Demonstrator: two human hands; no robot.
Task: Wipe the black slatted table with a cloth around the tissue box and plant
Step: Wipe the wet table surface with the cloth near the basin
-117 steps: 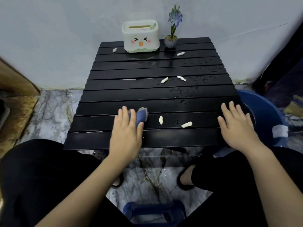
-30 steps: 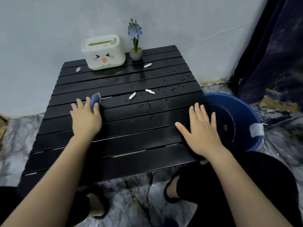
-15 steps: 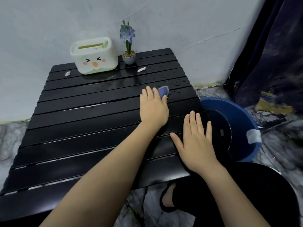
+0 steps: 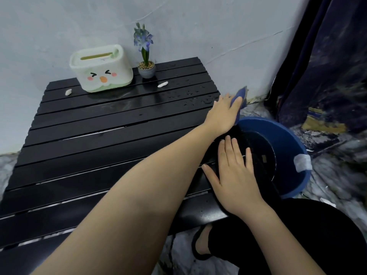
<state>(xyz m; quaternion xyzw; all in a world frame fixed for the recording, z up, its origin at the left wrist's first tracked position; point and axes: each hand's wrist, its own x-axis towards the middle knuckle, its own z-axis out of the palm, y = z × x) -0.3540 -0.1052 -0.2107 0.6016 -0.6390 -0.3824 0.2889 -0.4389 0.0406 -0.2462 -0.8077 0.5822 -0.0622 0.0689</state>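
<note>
The black slatted table (image 4: 95, 139) fills the left and middle of the view. My left hand (image 4: 223, 114) reaches across to its right edge and presses a blue cloth (image 4: 241, 96), which sticks out past the edge above the basin. My right hand (image 4: 234, 175) lies flat, fingers spread, on the table's near right corner. At the back stand a white tissue box with a cartoon face (image 4: 101, 69) and a small potted plant with blue flowers (image 4: 146, 56). Two white crumbs lie near them, a left crumb (image 4: 68, 92) and a right crumb (image 4: 162, 84). Water drops (image 4: 196, 96) dot the back right slats.
A blue plastic basin (image 4: 282, 155) sits on the marble floor right beside the table's right edge. A dark curtain (image 4: 327, 66) hangs at the right. The white wall (image 4: 178, 26) runs behind the table. My black-clad knee (image 4: 297, 235) and sandalled foot (image 4: 200, 245) are below.
My left hand has swept the cloth from the table's left side across to the right edge. The two crumbs from the middle slats are gone. My right hand has stayed put.
</note>
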